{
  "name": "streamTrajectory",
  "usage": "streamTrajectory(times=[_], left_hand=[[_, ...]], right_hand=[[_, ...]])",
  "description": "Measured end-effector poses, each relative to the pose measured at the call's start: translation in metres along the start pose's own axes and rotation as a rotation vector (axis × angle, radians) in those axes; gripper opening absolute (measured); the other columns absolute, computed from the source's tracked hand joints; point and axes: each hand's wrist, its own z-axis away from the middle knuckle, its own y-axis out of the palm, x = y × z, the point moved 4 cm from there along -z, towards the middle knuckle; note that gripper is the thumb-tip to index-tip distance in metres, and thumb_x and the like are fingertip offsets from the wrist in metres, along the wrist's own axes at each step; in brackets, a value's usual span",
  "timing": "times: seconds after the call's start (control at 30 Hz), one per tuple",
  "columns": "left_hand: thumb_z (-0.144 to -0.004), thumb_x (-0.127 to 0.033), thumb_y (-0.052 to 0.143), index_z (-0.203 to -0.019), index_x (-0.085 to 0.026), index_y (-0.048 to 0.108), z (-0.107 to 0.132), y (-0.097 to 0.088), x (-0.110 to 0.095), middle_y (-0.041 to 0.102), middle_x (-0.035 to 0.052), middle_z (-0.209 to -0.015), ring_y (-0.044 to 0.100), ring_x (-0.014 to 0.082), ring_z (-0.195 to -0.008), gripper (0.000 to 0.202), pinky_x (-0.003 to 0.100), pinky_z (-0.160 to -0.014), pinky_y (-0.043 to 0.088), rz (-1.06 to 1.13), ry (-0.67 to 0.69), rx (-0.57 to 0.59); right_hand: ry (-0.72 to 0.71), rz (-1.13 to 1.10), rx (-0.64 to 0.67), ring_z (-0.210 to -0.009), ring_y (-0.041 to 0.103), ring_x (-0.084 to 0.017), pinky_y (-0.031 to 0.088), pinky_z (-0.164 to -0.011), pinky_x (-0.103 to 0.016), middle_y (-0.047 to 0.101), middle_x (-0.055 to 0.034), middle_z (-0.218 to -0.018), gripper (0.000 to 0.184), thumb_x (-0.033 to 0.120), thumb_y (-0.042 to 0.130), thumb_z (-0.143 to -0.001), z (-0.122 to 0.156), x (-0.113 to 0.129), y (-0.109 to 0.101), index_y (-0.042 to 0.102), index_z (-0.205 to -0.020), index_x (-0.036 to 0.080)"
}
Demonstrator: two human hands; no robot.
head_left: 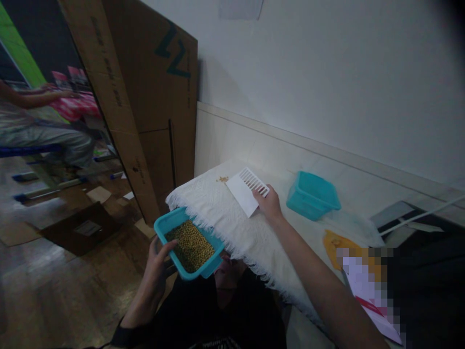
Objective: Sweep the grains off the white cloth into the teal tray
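My left hand [156, 266] grips the near-left rim of a turquoise plastic tub [202, 272], thumb over the edge, just off the table's front side. Inside lie yellow-tan beans [198, 245], with smaller green ones [176, 248] mostly along the left. My right hand [269, 202] is closed on the right end of a flat white slotted card or scoop [242, 193], close above or on the cloth; I cannot tell whether it touches. Beside its far-left edge is a small scatter of tan bits [222, 179].
A fringed white cloth [203, 194] covers the table. A second turquoise tub [308, 208] stands to the right, near an orange item [332, 245] and papers [363, 286]. A tall cardboard box [156, 97] rises at the left. Another person [39, 116] sits beyond it.
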Motion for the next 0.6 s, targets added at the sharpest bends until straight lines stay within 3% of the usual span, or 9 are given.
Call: streamTrajectory(times=[0.4,0.6], left_hand=[[-0.083,-0.043,0.089,-0.163,-0.035,0.050,-0.001,0.004,0.004,0.077,0.0096,-0.126,0.081,0.0261,-0.084,0.089,0.041,-0.072,0.065,-0.013,-0.019,0.015],[-0.083,-0.045,0.089,-0.166,-0.035,0.049,-0.003,0.005,0.009,0.076,0.0115,-0.130,0.080,0.0268,-0.082,0.093,0.042,-0.070,0.066,-0.028,-0.004,0.028]], right_hand=[[-0.023,0.050,-0.030,-0.070,0.063,-0.025,0.050,-0.063,-0.034,0.070,-0.0005,-0.073,0.038,0.060,0.077,-0.077,-0.001,-0.005,-0.059,0.061,-0.085,0.027],[-0.101,0.359,-0.337,-0.078,0.064,-0.027,0.046,-0.072,-0.036,0.072,-0.0071,-0.087,0.020,0.043,0.066,-0.091,0.008,0.008,-0.094,0.061,-0.098,0.025]])
